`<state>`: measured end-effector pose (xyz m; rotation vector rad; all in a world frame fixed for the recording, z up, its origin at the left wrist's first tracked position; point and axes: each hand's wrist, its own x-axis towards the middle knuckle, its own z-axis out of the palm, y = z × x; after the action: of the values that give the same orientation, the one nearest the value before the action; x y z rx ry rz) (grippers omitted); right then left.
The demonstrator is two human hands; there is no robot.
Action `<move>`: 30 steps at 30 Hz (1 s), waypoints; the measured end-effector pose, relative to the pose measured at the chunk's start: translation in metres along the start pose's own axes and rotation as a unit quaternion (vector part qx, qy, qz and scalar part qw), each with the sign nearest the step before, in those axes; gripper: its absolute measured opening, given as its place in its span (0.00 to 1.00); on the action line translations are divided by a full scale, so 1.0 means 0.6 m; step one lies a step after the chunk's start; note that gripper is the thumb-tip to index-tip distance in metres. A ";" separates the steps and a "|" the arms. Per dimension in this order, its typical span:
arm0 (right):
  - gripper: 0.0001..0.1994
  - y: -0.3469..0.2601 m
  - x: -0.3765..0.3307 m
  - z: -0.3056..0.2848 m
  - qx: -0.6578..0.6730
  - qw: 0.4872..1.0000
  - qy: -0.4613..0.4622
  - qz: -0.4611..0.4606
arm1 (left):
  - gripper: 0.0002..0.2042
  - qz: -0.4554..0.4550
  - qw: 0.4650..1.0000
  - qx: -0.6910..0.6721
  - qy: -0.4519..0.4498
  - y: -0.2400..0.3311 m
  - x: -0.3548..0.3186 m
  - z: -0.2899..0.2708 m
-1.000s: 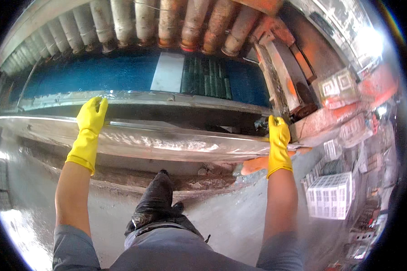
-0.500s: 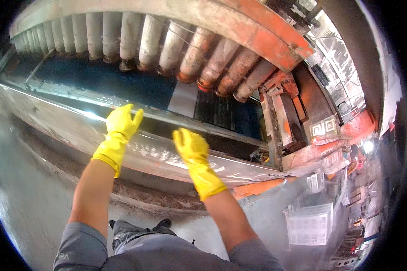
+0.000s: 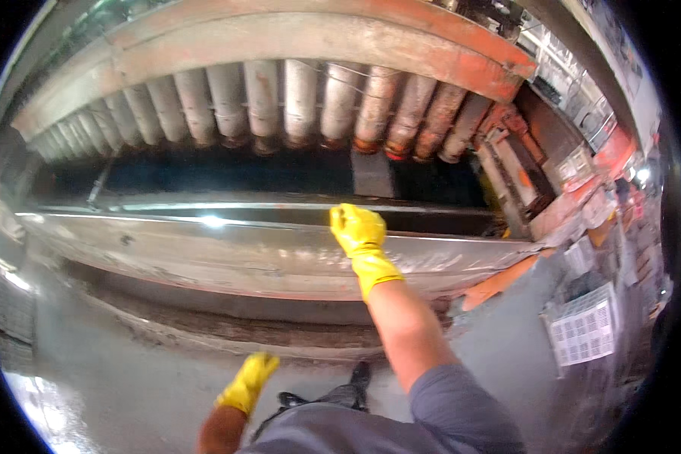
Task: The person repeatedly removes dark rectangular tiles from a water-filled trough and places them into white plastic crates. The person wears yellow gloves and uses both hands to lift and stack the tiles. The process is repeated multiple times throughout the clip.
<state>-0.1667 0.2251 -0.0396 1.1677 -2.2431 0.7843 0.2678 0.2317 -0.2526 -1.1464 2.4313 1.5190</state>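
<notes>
My right hand (image 3: 359,236), in a yellow rubber glove, is curled into a fist in front of the metal rim (image 3: 280,226) of a long trough-like machine. Nothing sticks out of the fist, and I cannot tell whether it touches the rim. Low by my body, over the grey floor, hangs my left hand (image 3: 250,382) in a matching glove, its fingers bent in and nothing visible in them. Behind the rim lies a dark bed (image 3: 227,175), crossed by a light grey strip (image 3: 373,175).
A row of worn cylinders (image 3: 300,102) hangs under a curved, orange-stained beam (image 3: 295,38) above the bed. A dirty ledge (image 3: 204,327) runs along the machine's foot. On the right floor stands a white perforated crate (image 3: 585,333). Rusty machine parts (image 3: 518,170) rise at the right end.
My left hand has dropped from the machine's rim to beside my body. My right hand stays near the rim, its fingers more tightly curled. The view has turned and shifted along the machine.
</notes>
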 end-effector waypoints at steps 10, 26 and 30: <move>0.10 -0.009 -0.003 0.007 -0.033 0.995 0.095 -0.029 | 0.23 -0.372 0.906 -0.116 0.164 -0.279 -0.272 -0.284; 0.20 -0.491 -0.063 0.270 -0.008 0.990 0.135 -0.041 | 0.19 -0.359 0.809 -0.251 0.393 -0.524 -0.470 -0.548; 0.23 -0.860 -0.006 0.354 0.116 0.954 0.081 -0.265 | 0.18 -0.315 0.727 -0.286 0.539 -0.605 -0.537 -0.568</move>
<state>0.2372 -0.1593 -0.0583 1.6531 -1.6154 0.8890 0.8324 0.0531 -0.2195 -3.2737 1.3651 1.5472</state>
